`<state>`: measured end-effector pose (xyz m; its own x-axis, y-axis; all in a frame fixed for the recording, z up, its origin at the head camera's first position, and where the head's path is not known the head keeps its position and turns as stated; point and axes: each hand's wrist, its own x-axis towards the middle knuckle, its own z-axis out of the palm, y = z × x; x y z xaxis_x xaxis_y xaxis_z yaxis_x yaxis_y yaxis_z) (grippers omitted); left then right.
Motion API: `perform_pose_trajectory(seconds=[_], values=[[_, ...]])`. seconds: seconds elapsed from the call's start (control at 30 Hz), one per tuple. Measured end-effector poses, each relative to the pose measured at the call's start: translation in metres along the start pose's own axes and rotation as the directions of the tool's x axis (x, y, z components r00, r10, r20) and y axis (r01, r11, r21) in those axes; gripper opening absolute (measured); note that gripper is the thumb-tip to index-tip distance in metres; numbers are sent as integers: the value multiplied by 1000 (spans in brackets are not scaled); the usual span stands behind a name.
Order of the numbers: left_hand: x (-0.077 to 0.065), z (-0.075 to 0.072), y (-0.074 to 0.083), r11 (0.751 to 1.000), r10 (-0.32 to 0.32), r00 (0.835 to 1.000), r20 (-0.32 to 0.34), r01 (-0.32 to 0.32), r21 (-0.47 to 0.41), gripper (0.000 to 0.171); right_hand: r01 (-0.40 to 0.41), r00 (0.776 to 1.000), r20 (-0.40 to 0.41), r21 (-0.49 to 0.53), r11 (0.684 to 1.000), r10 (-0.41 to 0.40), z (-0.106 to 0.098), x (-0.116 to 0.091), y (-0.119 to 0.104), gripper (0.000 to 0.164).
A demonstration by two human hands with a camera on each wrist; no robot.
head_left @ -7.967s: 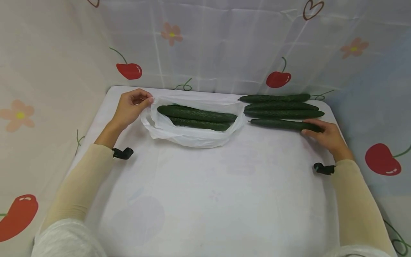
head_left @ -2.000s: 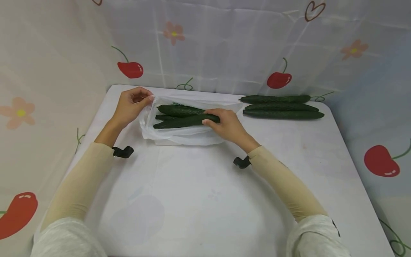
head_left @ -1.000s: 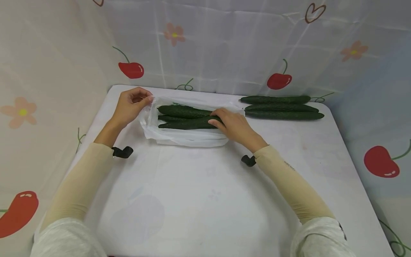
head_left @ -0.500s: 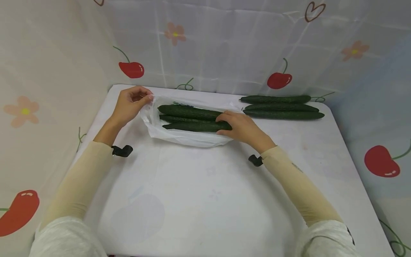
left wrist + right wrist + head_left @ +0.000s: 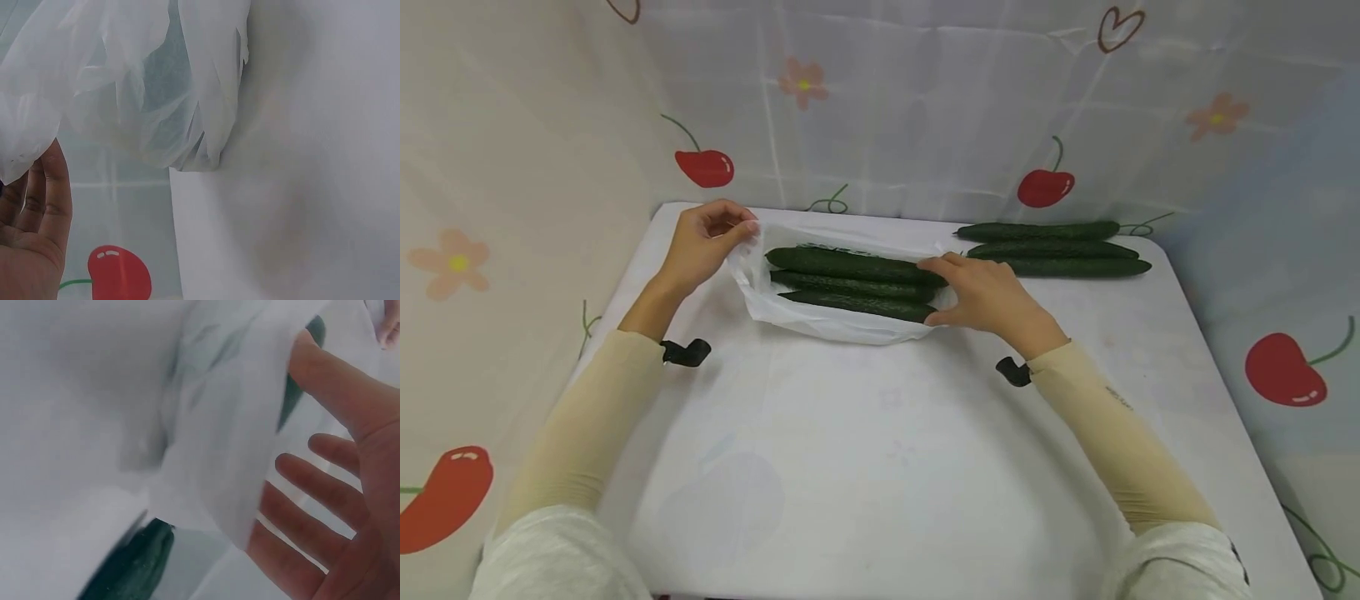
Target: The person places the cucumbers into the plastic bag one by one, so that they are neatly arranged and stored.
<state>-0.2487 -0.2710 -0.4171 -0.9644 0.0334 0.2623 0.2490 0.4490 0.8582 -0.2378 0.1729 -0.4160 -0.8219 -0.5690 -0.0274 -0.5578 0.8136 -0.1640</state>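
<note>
My left hand pinches the left rim of a white plastic bag between thumb and fingers. Inside the bag's opening lie three dark green cucumbers, side by side: a rear one, a middle one and a front one. At the bag's right end is my right hand, over the cucumbers' right ends. The right wrist view shows that hand with its fingers spread and fairly straight beside the bag wall, gripping nothing. A cucumber shows partly behind its thumb.
Three more cucumbers lie in a row on the table's back right, partly behind my right hand. The white-covered table meets a printed curtain at its back edge. Wrist cameras sit on both wrists.
Over the last seconds my right hand brought a cucumber from the right row into the bag, laid it at the front and let go, shifting rightward. My left hand stayed on the rim.
</note>
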Motion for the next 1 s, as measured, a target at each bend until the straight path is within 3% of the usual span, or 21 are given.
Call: perform_pose_trajectory(seconds=[0.2, 0.33, 0.53, 0.77, 1.0], values=[[-3, 0, -1, 1000, -8, 1000, 1, 8, -3, 27, -4, 999, -49, 28, 1000, 5, -17, -15, 9, 83], [-3, -1, -3, 1000, -8, 1000, -10, 8, 1, 26, -17, 994, -105, 178, 984, 36, -20, -27, 31, 71], [-2, 2, -3, 1000, -12, 1000, -16, 12, -8, 25, -58, 977, -153, 462, 885, 145, -10, -44, 88, 57], [-1, 1, -4, 1000, -9, 1000, -17, 9, -9, 24, -195, 935, -151, 538, 820, 322, -3, -70, 142, 54], [-1, 2, -4, 1000, -7, 1000, -13, 7, -1, 24, -286, 893, -126, 584, 760, 433, -1, -89, 189, 59]])
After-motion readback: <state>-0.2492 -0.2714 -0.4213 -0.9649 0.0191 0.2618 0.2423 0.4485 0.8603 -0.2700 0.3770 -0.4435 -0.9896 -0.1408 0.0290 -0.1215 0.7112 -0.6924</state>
